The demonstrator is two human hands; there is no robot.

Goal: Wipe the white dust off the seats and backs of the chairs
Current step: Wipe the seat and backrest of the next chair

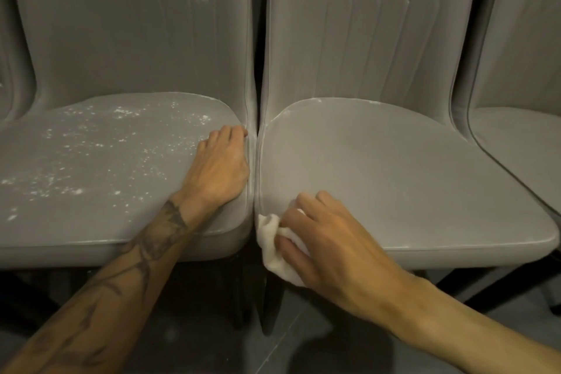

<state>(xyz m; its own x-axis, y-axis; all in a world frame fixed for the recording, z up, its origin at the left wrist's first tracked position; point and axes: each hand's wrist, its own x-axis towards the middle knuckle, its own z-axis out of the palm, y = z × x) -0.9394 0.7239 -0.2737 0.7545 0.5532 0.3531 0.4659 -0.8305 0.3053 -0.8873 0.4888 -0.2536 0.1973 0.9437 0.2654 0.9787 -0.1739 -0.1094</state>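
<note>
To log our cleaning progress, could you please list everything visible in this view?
left chair: one, grey, centre-left
right chair: one, grey, centre-right, seat mostly clean
outer chairs: two, grey, cut off at either edge
white dust: many specks, white, on the left chair's seat; streaks on both backs
cloth: one, white, front left corner of the right chair's seat
floor: dark grey, below the chairs
left hand: rests on the left chair's seat, right edge
right hand: holds the cloth
</note>
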